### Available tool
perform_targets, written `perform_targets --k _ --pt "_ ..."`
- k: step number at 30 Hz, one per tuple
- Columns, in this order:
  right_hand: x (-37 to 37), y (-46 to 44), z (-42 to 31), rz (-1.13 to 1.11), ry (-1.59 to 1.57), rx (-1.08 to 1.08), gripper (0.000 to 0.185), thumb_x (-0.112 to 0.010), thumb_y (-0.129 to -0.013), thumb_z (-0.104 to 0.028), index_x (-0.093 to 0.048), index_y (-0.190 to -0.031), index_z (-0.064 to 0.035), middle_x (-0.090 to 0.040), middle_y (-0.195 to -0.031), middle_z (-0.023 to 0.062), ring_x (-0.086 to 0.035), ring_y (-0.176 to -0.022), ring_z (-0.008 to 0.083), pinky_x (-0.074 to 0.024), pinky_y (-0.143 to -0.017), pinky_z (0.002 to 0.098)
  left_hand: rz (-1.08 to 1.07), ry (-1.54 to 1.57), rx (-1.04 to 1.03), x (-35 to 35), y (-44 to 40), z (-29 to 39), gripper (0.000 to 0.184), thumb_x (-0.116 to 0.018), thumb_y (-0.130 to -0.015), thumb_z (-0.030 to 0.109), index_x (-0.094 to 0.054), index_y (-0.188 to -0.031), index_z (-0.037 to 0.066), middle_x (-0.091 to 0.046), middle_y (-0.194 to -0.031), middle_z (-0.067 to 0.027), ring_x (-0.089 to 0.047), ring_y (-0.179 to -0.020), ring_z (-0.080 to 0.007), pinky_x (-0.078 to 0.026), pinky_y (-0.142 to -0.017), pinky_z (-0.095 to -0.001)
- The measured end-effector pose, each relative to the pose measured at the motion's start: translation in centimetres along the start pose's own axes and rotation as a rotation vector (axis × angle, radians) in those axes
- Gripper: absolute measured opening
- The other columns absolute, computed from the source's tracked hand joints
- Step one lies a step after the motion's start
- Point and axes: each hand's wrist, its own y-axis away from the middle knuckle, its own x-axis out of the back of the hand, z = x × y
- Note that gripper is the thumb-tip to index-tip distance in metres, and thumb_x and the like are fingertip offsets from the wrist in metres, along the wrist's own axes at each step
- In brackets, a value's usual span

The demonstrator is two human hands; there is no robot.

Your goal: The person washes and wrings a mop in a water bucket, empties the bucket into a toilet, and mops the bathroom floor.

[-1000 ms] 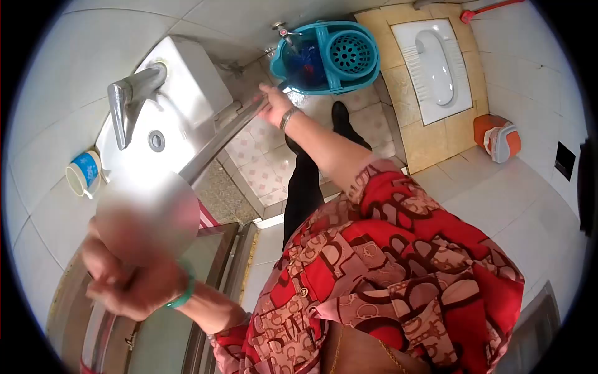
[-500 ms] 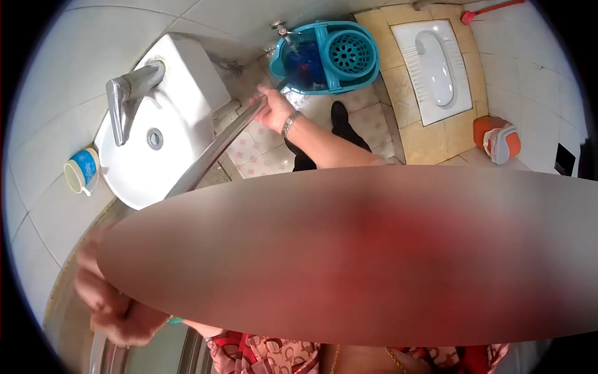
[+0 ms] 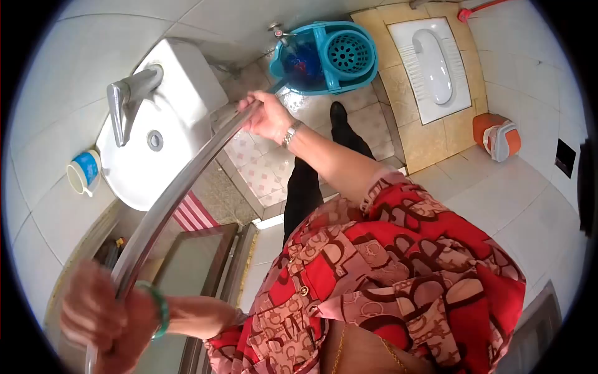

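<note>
A long shiny pole [image 3: 180,181] runs diagonally from the teal bucket [image 3: 369,81] at the top to the lower left corner. My left hand [image 3: 103,321], with a green bangle at the wrist and blurred by motion, is closed round its near part. Farther up, my right hand [image 3: 266,117], wearing a metal watch, grips the pole just short of the bucket. The pole's blue far end enters the bucket's left compartment, where something blue and red [image 3: 303,65] lies. A perforated basket [image 3: 349,53] fills the right compartment.
A white washbasin [image 3: 134,181] with a metal faucet [image 3: 128,93] stands left of the pole, beside a blue-and-white cup [image 3: 84,171]. A small tap [image 3: 277,30] is above the bucket. Right lie a squat toilet [image 3: 433,68] and an orange bin [image 3: 496,137].
My left hand has moved down and slightly left along with the near part of the pole. My right hand has shifted slightly left. The large blur over the view is gone.
</note>
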Motion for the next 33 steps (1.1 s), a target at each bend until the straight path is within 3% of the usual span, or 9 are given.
perform_targets --k 2,6,13,17,19,22,26,28,33 --pt "4.6 -4.9 -2.7 0.341 0.329 0.114 0.016 -0.048 -0.082 -0.021 -0.047 -0.083 -0.0051 -0.055 -0.075 0.0117 -0.053 -0.069 0.0248 -0.0487 -0.062 0.0426 0.316 -0.415 0.206 -0.7 3.1 -4.5 0.029 -0.047 -0.077 0.026 -0.031 -0.055 0.014 -0.030 -0.056 -0.0005 -0.029 -0.052 -0.0135 -0.026 -0.050 -0.0269" --pt "7.0 -8.9 -4.1 0.641 0.366 0.218 0.016 -0.045 -0.082 -0.017 -0.043 -0.096 -0.0094 -0.053 -0.078 0.0113 -0.052 -0.066 0.0272 -0.0479 -0.050 0.0474 0.443 -0.167 0.307 -1.9 5.3 -6.4 0.027 -0.049 -0.078 0.026 -0.034 -0.060 0.013 -0.029 -0.054 0.0008 -0.027 -0.049 -0.0126 -0.025 -0.054 -0.0280" --pt "-5.3 4.7 1.5 -0.018 -0.140 -0.038 0.008 -0.044 -0.082 -0.012 -0.042 -0.076 -0.0067 -0.049 -0.068 0.0109 -0.050 -0.065 0.0250 -0.0439 -0.071 0.0442 0.246 -0.103 0.037 1.3 0.3 2.7 0.025 -0.046 -0.076 0.026 -0.036 -0.058 0.013 -0.027 -0.048 0.0024 -0.025 -0.042 -0.0101 -0.023 -0.047 -0.0266" --pt "0.6 -1.3 -1.2 0.145 -0.002 0.040 0.015 -0.050 -0.081 -0.019 -0.044 -0.075 -0.0062 -0.052 -0.069 0.0123 -0.054 -0.062 0.0267 -0.0481 -0.066 0.0475 0.248 -0.328 -0.136 0.6 1.7 0.2 0.026 -0.045 -0.075 0.027 -0.034 -0.056 0.014 -0.028 -0.050 0.0013 -0.028 -0.046 -0.0104 -0.023 -0.047 -0.0267" --pt "3.9 -4.4 -4.0 0.386 0.288 0.195 0.020 -0.050 -0.082 -0.017 -0.041 -0.095 -0.0048 -0.052 -0.081 0.0119 -0.054 -0.062 0.0241 -0.0476 -0.066 0.0555 0.303 -0.391 0.274 -2.9 2.8 -6.1 0.028 -0.048 -0.072 0.026 -0.031 -0.056 0.012 -0.032 -0.058 -0.0028 -0.031 -0.059 -0.0148 -0.025 -0.055 -0.0308" --pt "7.3 -8.9 -6.4 0.596 0.414 0.170 0.020 -0.043 -0.083 -0.017 -0.040 -0.099 -0.0050 -0.054 -0.086 0.0140 -0.054 -0.068 0.0268 -0.0483 -0.059 0.0517 0.301 -0.151 0.324 -3.0 5.3 -8.3 0.024 -0.046 -0.075 0.022 -0.034 -0.058 0.011 -0.032 -0.057 -0.0027 -0.032 -0.055 -0.0149 -0.027 -0.056 -0.0318" --pt "-1.3 -0.7 -1.6 0.347 0.275 0.096 0.011 -0.040 -0.082 -0.013 -0.042 -0.086 -0.0031 -0.049 -0.077 0.0116 -0.051 -0.067 0.0234 -0.0481 -0.065 0.0473 0.698 -0.704 -0.040 -2.8 0.6 -0.9 0.024 -0.045 -0.074 0.018 -0.034 -0.053 0.015 -0.030 -0.047 0.0007 -0.027 -0.042 -0.0106 -0.028 -0.051 -0.0259" --pt "-4.9 3.4 0.1 0.192 0.013 0.056 0.003 -0.040 -0.082 -0.004 -0.039 -0.081 -0.0014 -0.049 -0.071 0.0112 -0.052 -0.069 0.0241 -0.0481 -0.071 0.0419 0.278 -0.290 -0.055 -0.3 -1.9 4.6 0.026 -0.045 -0.073 0.015 -0.034 -0.050 0.017 -0.031 -0.044 0.0020 -0.026 -0.037 -0.0080 -0.027 -0.047 -0.0242" --pt "-4.5 3.6 -1.7 0.206 0.054 -0.005 0.015 -0.042 -0.078 -0.002 -0.041 -0.063 -0.0011 -0.045 -0.063 0.0102 -0.051 -0.063 0.0217 -0.0471 -0.065 0.0335 0.060 -0.077 0.021 -1.1 -1.9 2.5 0.026 -0.046 -0.072 0.014 -0.034 -0.049 0.016 -0.034 -0.042 0.0014 -0.028 -0.035 -0.0082 -0.030 -0.045 -0.0264"
